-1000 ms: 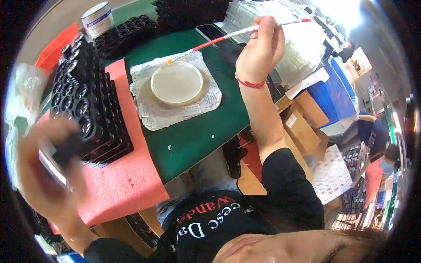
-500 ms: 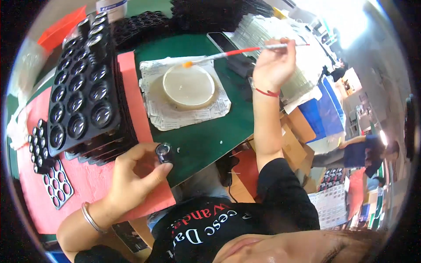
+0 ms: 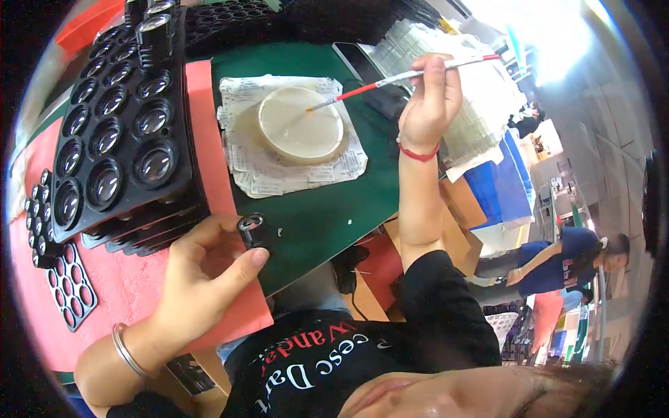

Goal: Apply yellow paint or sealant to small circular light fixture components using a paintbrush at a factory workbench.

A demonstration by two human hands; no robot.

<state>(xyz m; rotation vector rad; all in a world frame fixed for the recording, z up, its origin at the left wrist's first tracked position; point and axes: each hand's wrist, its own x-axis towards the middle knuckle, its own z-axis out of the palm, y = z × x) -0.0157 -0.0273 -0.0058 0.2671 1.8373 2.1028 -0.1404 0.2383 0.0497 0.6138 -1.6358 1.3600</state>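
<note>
Between thumb and fingers, my left hand (image 3: 198, 279) holds a small black lens barrel (image 3: 252, 231), its glass end facing up. It is over the edge between the pink sheet and the green mat. My right hand (image 3: 431, 101) is closed round the shaft of a thin paintbrush (image 3: 390, 81), red and pale in bands. The orange-brown brush tip lies over a round, pale shallow dish (image 3: 336, 143); whether it touches the contents I cannot tell. Under the dish is a wad of folded printed paper (image 3: 258, 182).
Stacked black trays (image 3: 132, 202) with lens-filled round pockets stand at the left; several barrels stand upright on top. A small holed plate (image 3: 72, 285) lies on the pink sheet (image 3: 160, 348). Clear trays (image 3: 481, 104) are piled at the right. Further right, a person (image 3: 568, 258) is nearby.
The brush tip has moved from the dish's far rim to over its middle, with my right hand coming slightly nearer. My left hand still holds the lens barrel. The view has shifted a little.
</note>
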